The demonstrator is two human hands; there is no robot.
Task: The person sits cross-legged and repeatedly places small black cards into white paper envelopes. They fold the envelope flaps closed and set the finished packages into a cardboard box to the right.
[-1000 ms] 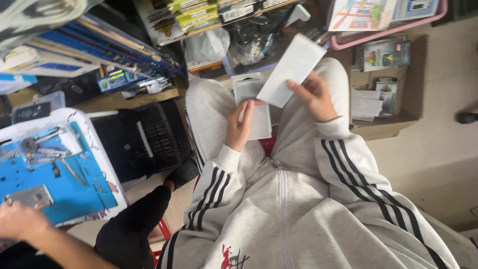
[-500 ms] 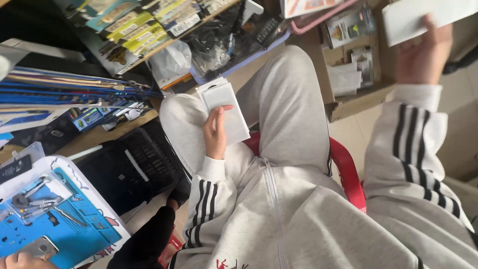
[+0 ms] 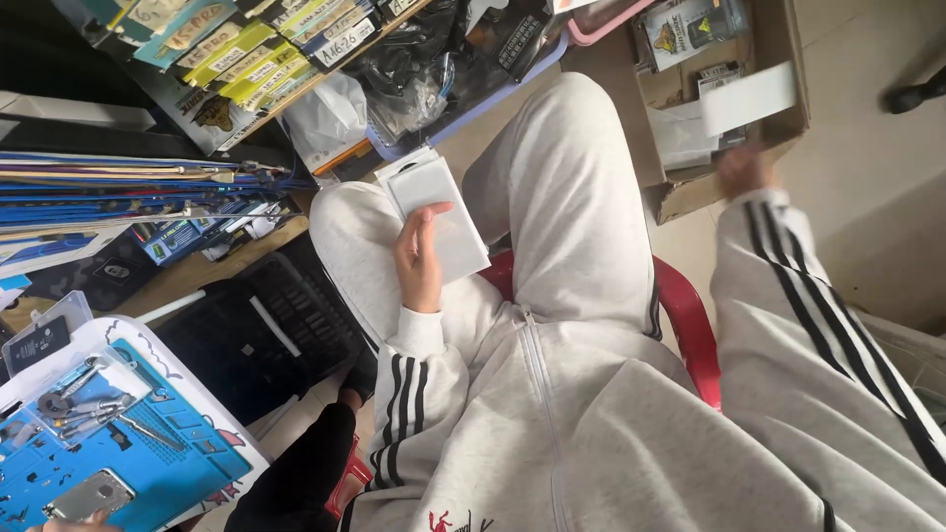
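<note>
Sitting on a red chair (image 3: 690, 325), the person fills most of the view in a grey tracksuit with black stripes, knees drawn up. Beside the left leg lies a black crate (image 3: 256, 335), and next to it a blue work mat (image 3: 148, 463) with small tools (image 3: 79, 409) and a phone (image 3: 89, 493) on it. Beyond the right knee stands a cardboard box (image 3: 788, 59) holding packets. Stacked blue-edged sheets (image 3: 128, 187) jut in from the left, with yellow packets (image 3: 266, 54) above them.

The hands are well apart. The left hand (image 3: 422, 261) rests on the left thigh, fingers closed on a white packet (image 3: 439, 212) that lies against the leg. The right hand (image 3: 744, 167) is stretched out over the box and blurred; it pinches the lower edge of a white sheet (image 3: 749, 99), held up over the box's open top.
</note>
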